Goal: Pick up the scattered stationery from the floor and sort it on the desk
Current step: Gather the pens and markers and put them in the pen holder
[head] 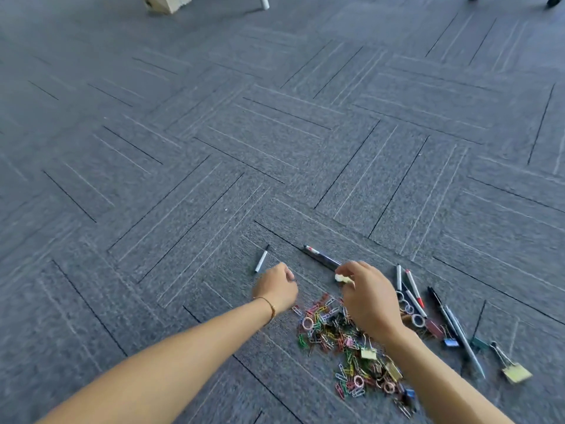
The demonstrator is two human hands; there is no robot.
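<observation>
A heap of coloured paper clips (333, 335) with binder clips and small rings lies on the grey carpet in front of me. My right hand (368, 296) hovers over its far side, fingers closed on a small white object (342, 278). My left hand (278, 286) is curled shut just left of the heap; whether it holds anything is hidden. A white pen (262, 259) lies beyond the left hand. A dark pen (321, 257) lies beyond the right hand. Several more pens (411, 290) lie to the right.
A yellow binder clip (515, 370) and a long grey pen (464, 341) lie at the far right. A wooden block (166, 3) and a white furniture leg (264, 1) stand at the top edge. Chair castors (553, 0) show top right.
</observation>
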